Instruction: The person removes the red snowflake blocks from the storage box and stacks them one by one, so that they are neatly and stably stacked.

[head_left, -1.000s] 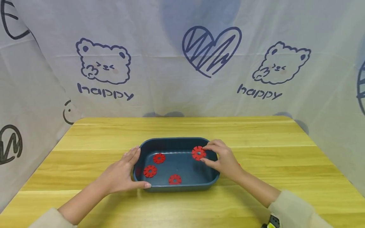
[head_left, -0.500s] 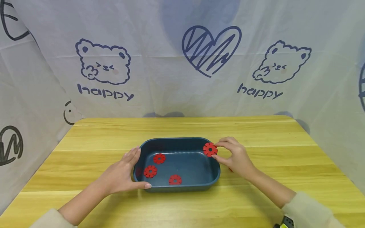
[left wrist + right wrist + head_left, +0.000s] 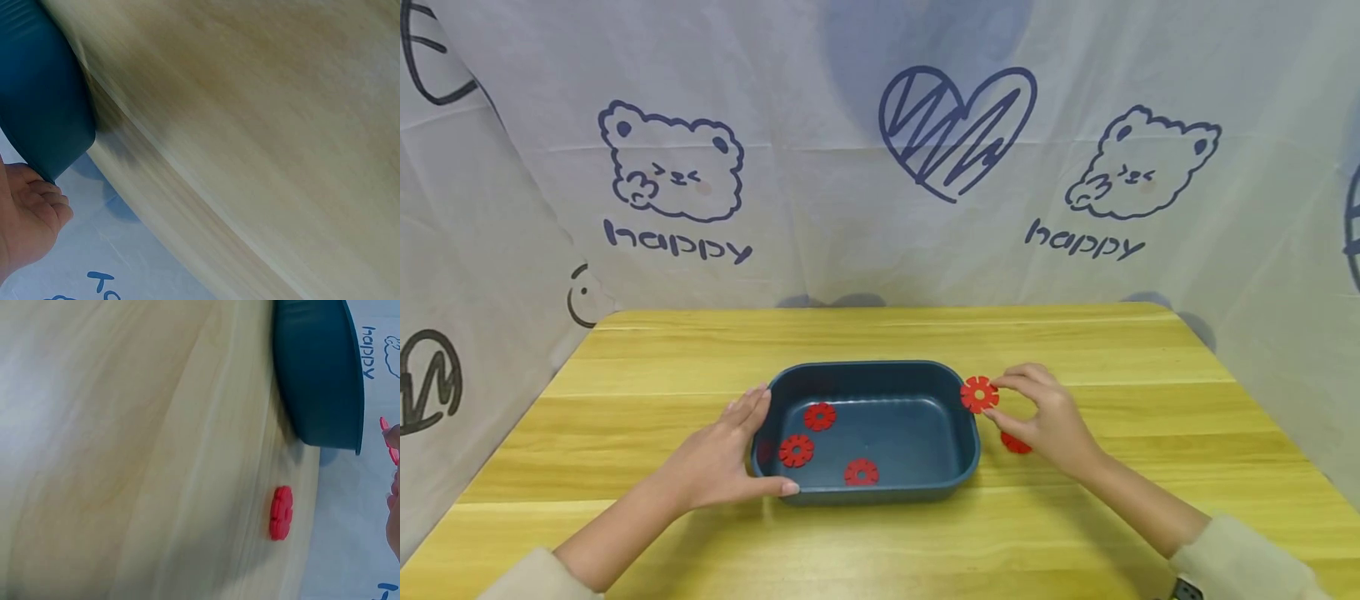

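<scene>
My left hand [image 3: 722, 454] holds the left end of a dark blue oblong plastic bin [image 3: 868, 497], its fingers on the left side and its thumb along the front rim. Inside the bin lie three red notched building discs, one toward the back [image 3: 820, 417], one at the left [image 3: 796, 451] and one by the front wall [image 3: 861, 472]. Between thumb and fingertips, my right hand [image 3: 1051, 417] pinches another red notched disc [image 3: 980, 395] at the bin's right rim. Below that hand a further red disc [image 3: 281, 513] lies on the table, partly hidden in the head view.
The bin stands in the middle of a wood-grain table [image 3: 1150, 467]. Behind the table's far edge hangs a pale cloth [image 3: 820, 208] printed with bears and a heart; it also covers both sides.
My right hand has moved right with its red disc, from over the bin's inside to its right rim. The disc on the table shows more. My left hand and the bin stay put.
</scene>
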Demonstrator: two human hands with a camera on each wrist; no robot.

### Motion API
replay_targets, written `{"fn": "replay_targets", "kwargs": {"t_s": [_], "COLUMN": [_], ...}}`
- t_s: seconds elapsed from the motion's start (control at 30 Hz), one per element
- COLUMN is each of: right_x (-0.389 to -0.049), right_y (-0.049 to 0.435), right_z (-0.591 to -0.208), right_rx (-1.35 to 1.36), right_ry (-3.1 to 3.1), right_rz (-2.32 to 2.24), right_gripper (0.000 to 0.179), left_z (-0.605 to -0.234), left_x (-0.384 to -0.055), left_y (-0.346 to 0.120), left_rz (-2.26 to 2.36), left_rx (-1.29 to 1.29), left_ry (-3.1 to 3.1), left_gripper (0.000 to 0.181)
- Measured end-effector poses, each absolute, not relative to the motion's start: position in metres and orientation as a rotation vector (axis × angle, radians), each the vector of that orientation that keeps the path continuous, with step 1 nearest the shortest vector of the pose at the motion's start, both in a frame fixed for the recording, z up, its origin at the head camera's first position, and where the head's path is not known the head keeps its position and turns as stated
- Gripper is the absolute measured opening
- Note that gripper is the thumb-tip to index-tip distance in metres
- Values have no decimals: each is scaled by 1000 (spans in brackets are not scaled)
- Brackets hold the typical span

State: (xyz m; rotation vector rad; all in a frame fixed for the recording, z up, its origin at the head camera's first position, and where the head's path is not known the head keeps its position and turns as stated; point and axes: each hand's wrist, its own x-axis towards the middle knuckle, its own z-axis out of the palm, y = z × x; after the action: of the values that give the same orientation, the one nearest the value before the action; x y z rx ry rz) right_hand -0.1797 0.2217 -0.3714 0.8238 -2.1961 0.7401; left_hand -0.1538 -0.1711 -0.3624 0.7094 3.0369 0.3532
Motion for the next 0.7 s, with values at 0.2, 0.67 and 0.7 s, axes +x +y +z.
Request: {"fn": "replay_targets", "kwargs": {"t_s": [0.2,0.67,0.7], "right_x": [-176,-167,-166], "right_y": [233,250,251], "right_z": [-373,-390,-391], "right_rx": [823,759,744], "right_ry": [-2204,-2260,-2271], "right_rz": [718,724,722], "right_gripper": [41,37,37], "left_z": [-362,-363,-363], "left_x": [-154,-154,-154], "left_y": [-171,-171,-171], "left_rz": [354,365,365], "left_rx": [727,708,709], "left_ry": [3046,3040,3041], "left_gripper": [114,114,114]}}
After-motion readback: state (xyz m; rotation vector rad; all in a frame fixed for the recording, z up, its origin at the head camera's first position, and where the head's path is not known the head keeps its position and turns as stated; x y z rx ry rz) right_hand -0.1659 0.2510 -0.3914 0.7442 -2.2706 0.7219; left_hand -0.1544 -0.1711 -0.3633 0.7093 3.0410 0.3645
